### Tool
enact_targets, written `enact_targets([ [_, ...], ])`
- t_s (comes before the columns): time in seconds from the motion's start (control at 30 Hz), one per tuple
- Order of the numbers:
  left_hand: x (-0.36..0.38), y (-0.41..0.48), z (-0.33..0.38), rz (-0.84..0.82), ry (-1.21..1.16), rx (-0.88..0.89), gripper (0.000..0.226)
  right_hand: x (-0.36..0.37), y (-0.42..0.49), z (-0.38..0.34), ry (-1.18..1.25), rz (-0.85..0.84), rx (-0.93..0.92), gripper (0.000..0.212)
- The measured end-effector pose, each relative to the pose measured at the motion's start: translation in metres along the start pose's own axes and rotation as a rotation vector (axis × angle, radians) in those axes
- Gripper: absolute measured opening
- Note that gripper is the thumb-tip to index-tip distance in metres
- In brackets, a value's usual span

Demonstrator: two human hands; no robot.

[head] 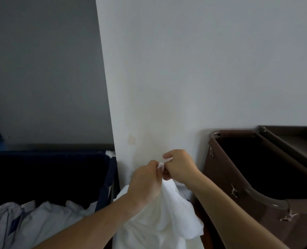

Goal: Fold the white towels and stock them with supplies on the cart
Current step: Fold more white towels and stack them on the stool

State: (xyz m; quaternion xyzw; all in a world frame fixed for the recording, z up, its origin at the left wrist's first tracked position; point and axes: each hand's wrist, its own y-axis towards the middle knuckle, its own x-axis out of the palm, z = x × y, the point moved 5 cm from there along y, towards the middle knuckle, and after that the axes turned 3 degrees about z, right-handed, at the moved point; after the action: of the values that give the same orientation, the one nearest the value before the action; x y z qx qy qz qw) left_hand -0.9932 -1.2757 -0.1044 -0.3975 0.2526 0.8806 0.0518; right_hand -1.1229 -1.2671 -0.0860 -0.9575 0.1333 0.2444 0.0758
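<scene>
A white towel (168,211) hangs bunched below my two hands in front of a white wall corner. My left hand (146,180) pinches the towel's top edge, fingers curled round the cloth. Close beside it, almost touching, my right hand (179,166) pinches the same edge with thumb and fingers. The towel's lower part drops out of the bottom of the view. The cart (293,141) shows as a metal top surface at the far right.
A dark blue laundry hamper (106,184) stands at the left with pale linen (41,220) piled in it. A brown fabric bag on a metal frame (224,177) stands at the right, beside the cart. The wall corner is straight ahead.
</scene>
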Motion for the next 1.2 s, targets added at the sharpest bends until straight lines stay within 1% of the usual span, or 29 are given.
enact_targets([
  [0.07, 0.001, -0.006, 0.002, -0.007, 0.039, 0.069, 0.022, 0.003, -0.001, -0.003, 0.029, -0.035, 0.01, 0.045],
  [0.13, 0.001, -0.01, 0.0, -0.009, 0.076, 0.122, 0.026, 0.006, -0.006, -0.006, 0.032, -0.088, 0.0, 0.048],
  [0.2, -0.003, -0.008, -0.006, 0.01, 0.085, 0.136, 0.029, 0.006, -0.011, -0.01, 0.014, -0.135, -0.051, 0.052],
  [0.27, -0.009, -0.007, -0.011, 0.019, 0.04, 0.159, 0.031, 0.002, -0.016, -0.014, 0.006, -0.177, -0.095, 0.055],
  [0.37, -0.019, -0.008, -0.015, -0.017, -0.038, 0.196, 0.029, -0.001, -0.02, -0.018, -0.076, -0.269, -0.178, 0.052],
  [0.43, -0.03, -0.007, -0.02, -0.036, -0.092, 0.166, 0.026, -0.002, -0.02, -0.019, -0.048, -0.347, -0.225, 0.047],
  [0.47, -0.038, -0.006, -0.023, -0.037, -0.126, 0.123, 0.023, -0.004, -0.019, -0.019, -0.025, -0.365, -0.266, 0.043],
  [0.5, -0.047, -0.004, -0.026, -0.027, -0.165, 0.076, 0.02, -0.008, -0.016, -0.018, -0.02, -0.346, -0.316, 0.038],
  [0.53, -0.059, -0.003, -0.028, -0.008, -0.222, 0.028, 0.017, -0.013, -0.011, -0.016, -0.031, -0.296, -0.363, 0.034],
  [0.57, -0.071, -0.002, -0.029, 0.01, -0.309, -0.022, 0.016, -0.018, -0.004, -0.012, -0.058, -0.233, -0.399, 0.036],
  [0.6, -0.085, -0.001, -0.03, 0.029, -0.429, -0.073, 0.016, -0.021, 0.002, -0.008, -0.101, -0.186, -0.42, 0.04],
  [0.67, -0.11, 0.003, -0.031, 0.036, -0.737, -0.169, 0.019, -0.017, 0.012, -0.003, -0.181, -0.175, -0.444, 0.046],
  [0.73, -0.129, 0.007, -0.024, -0.053, -1.061, -0.225, 0.019, -0.001, 0.017, -0.004, -0.211, -0.227, -0.474, 0.051],
  [0.8, -0.145, 0.011, -0.015, -0.129, -1.283, -0.241, 0.018, 0.019, 0.018, -0.011, -0.268, -0.29, -0.526, 0.059],
  [0.87, -0.156, 0.015, -0.012, -0.161, -1.391, -0.237, 0.018, 0.041, 0.013, -0.019, -0.276, -0.392, -0.561, 0.067],
  [0.93, -0.162, 0.02, -0.011, -0.17, -1.432, -0.242, 0.018, 0.061, 0.005, -0.025, -0.187, -0.541, -0.548, 0.075],
  [0.97, -0.163, 0.023, -0.012, -0.151, -1.445, -0.257, 0.018, 0.072, 0.0, -0.027, -0.163, -0.61, -0.543, 0.079],
  [1.0, -0.165, 0.027, -0.015, -0.113, -1.449, -0.278, 0.018, 0.082, -0.006, -0.026, -0.172, -0.64, -0.539, 0.083],
  [1.03, -0.168, 0.033, -0.017, -0.055, -1.434, -0.299, 0.019, 0.09, -0.011, -0.025, -0.187, -0.627, -0.531, 0.084],
  [1.07, -0.172, 0.04, -0.02, 0.022, -1.389, -0.314, 0.02, 0.094, -0.015, -0.026, -0.177, -0.579, -0.515, 0.082],
  [1.1, -0.177, 0.048, -0.023, 0.107, -1.313, -0.317, 0.022, 0.094, -0.017, -0.029, -0.136, -0.515, -0.5, 0.076],
  [1.13, -0.185, 0.056, -0.025, 0.185, -1.227, -0.301, 0.022, 0.087, -0.017, -0.035, -0.098, -0.441, -0.489, 0.067],
  [1.2, -0.203, 0.074, -0.026, 0.29, -1.101, -0.241, 0.023, 0.059, -0.012, -0.054, -0.104, -0.229, -0.486, 0.044],
])
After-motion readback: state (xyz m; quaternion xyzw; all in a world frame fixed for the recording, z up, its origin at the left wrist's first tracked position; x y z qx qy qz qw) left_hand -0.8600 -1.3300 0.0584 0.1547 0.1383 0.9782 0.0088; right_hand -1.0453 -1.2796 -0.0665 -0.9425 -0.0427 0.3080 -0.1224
